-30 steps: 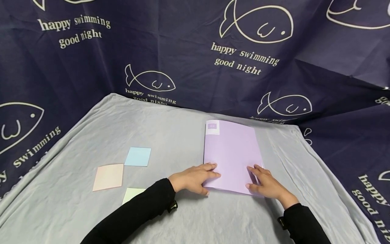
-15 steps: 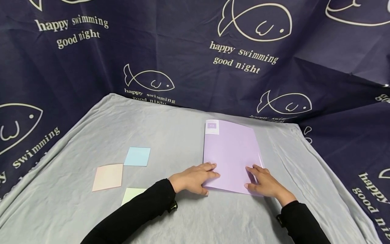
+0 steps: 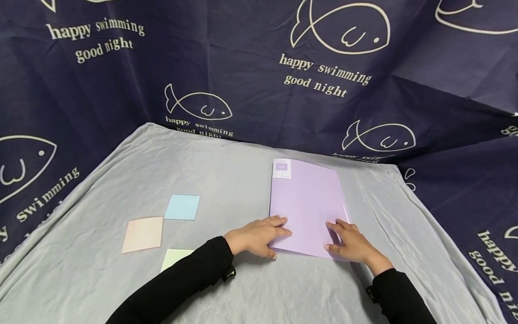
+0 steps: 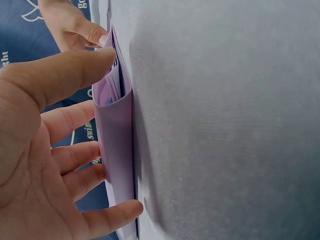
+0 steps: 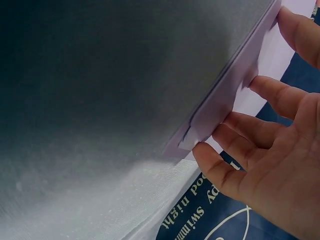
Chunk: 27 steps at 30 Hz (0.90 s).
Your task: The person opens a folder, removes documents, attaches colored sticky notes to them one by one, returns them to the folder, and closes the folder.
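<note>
A light purple folder (image 3: 307, 202) with a white label at its top left corner lies closed on the grey cloth. My left hand (image 3: 256, 236) rests at its lower left corner, fingers spread along the spine and over the cover. Through the left wrist view the folder's near end (image 4: 114, 95) shows its rounded spine and sheets inside, the thumb passing over that end. At the lower right my right hand (image 3: 352, 243) touches the cover with spread fingers. From the right wrist, its fingertips (image 5: 202, 150) lie along the folder's open edge (image 5: 225, 95).
Left of the folder lie a blue square pad of notes (image 3: 182, 207), a pink one (image 3: 142, 235) and a green one (image 3: 175, 258), the last partly behind the left sleeve (image 3: 178, 281). Grey cloth (image 3: 226, 180) covers the table. A dark blue fish-print curtain (image 3: 251, 67) hangs behind.
The right hand has shifted very slightly left on the cover. Left hand, folder and note pads stay in place apart from a small camera sway.
</note>
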Motion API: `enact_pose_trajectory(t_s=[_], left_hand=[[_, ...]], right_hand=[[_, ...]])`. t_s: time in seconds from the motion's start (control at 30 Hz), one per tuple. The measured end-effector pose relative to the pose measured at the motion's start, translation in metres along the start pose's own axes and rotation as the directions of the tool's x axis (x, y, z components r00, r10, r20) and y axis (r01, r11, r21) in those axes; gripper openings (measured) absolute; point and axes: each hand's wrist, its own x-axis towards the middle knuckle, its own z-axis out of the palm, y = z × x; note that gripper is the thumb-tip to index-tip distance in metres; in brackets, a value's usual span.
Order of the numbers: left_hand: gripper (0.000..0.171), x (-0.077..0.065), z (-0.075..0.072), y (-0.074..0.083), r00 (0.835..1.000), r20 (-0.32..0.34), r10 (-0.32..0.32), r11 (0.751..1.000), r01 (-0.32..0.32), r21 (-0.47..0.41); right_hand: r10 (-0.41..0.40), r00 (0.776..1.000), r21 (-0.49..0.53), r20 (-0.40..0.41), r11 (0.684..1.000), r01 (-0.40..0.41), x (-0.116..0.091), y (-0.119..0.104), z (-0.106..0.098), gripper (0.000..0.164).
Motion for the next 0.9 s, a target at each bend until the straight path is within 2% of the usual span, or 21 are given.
enact_pose_trajectory(t_s=[0.43, 0.9], left_hand=[[0.061, 0.0017, 0.0002, 0.0042, 1.0, 0.003, 0.005, 1.0, -0.005, 0.011], [0.061, -0.0026, 0.0002, 0.0072, 1.0, 0.002, 0.009, 0.999, -0.009, 0.041]], right_hand=[[0.011, 1.0, 0.011, -0.001, 1.0, -0.011, -0.0044, 0.0, -0.0005, 0.065], [0.023, 1.0, 0.008, -0.006, 1.0, -0.023, -0.0102, -0.0035, 0.0009, 0.064]])
